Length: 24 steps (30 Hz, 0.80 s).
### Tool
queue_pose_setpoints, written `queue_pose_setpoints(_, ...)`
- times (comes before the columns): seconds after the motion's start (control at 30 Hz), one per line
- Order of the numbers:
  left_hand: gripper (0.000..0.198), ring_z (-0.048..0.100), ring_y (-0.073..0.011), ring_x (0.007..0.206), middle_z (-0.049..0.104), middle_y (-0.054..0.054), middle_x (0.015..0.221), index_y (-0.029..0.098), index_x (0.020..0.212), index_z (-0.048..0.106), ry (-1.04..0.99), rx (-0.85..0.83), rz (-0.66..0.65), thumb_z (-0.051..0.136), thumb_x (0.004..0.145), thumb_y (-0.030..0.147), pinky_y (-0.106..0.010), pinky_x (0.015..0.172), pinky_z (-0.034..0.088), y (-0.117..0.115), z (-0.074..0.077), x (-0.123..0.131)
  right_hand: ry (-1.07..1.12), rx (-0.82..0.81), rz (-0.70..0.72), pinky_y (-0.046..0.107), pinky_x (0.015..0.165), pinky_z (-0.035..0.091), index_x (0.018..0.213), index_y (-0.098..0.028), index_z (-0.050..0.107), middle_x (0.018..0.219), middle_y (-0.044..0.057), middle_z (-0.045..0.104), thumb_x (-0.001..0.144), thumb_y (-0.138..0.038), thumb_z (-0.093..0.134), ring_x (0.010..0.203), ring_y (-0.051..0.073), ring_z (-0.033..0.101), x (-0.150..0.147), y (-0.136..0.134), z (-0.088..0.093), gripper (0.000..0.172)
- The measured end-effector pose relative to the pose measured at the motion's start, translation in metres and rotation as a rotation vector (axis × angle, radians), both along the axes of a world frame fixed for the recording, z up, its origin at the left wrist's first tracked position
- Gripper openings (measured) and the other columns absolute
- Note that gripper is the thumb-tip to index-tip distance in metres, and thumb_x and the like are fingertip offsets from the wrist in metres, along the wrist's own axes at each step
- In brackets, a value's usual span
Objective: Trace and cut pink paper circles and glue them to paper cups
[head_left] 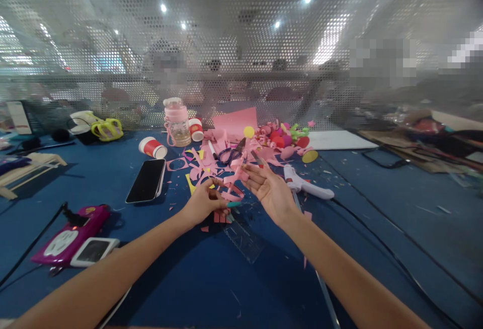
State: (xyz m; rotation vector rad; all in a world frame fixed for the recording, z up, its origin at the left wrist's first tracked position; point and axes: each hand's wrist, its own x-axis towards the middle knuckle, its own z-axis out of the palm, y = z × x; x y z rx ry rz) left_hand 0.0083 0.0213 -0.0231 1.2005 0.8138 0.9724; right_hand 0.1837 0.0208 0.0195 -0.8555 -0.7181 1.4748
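Note:
My left hand [204, 202] is closed in a pinch on a curled pink paper strip [236, 191]. A narrow teal shape [234, 204] shows at its fingertips; what it is I cannot tell. My right hand [274, 195] is open, palm turned up and fingers stretched out by the strip's upper end. Whether those fingers touch the strip is unclear. Just beyond the hands are scissors [227, 156] with dark handles, among pink paper scraps [202, 168]. A white glue gun [307, 185] lies right of my right hand. Below the hands rests a clear ruler [243, 239].
Left stand a black-screened phone [146, 182], a purple power strip [73, 236] and a tipped paper cup [153, 148]. Behind are a pink-lidded bottle [177, 124], a pink sheet [237, 119] and colourful craft pieces [289, 137]. A perforated metal screen [241, 42] closes off the back.

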Motion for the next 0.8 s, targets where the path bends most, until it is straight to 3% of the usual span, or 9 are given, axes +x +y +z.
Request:
queue_pose_setpoints(0.23, 0.049, 0.062, -0.0143, 0.043, 0.061, 0.007, 0.049, 0.019, 0.089, 0.040, 0.030, 0.012, 0.012, 0.078, 0.059, 0.026, -0.026, 0.049, 0.054, -0.0011, 0.0035, 0.0007, -0.015, -0.004, 0.025, 0.035, 0.092, 0.049, 0.086, -0.017, 0.066, 0.102, 0.009, 0.070, 0.092, -0.037, 0.039, 0.093, 0.018, 0.066, 0.0025, 0.0012, -0.0027, 0.034)
queue_pose_setpoints(0.43, 0.053, 0.063, -0.0143, 0.044, 0.064, 0.004, 0.051, 0.019, 0.091, 0.039, 0.027, -0.022, 0.018, 0.081, 0.058, 0.027, -0.023, 0.049, 0.052, -0.0029, 0.0064, 0.0017, -0.038, 0.059, 0.016, 0.040, 0.095, 0.047, 0.087, -0.018, 0.064, 0.096, 0.009, 0.071, 0.087, -0.042, 0.047, 0.093, 0.022, 0.067, 0.0035, 0.0012, -0.0047, 0.030)
queue_pose_setpoints(0.8, 0.054, 0.064, -0.0124, 0.047, 0.066, 0.003, 0.054, 0.018, 0.086, 0.040, -0.042, -0.070, 0.004, 0.082, 0.055, 0.031, -0.019, 0.050, 0.051, -0.0008, 0.0096, 0.0010, -0.154, 0.077, -0.032, 0.037, 0.084, 0.051, 0.088, -0.016, 0.064, 0.096, 0.012, 0.071, 0.085, -0.051, 0.047, 0.087, 0.022, 0.068, 0.0054, 0.0021, -0.0071, 0.039)
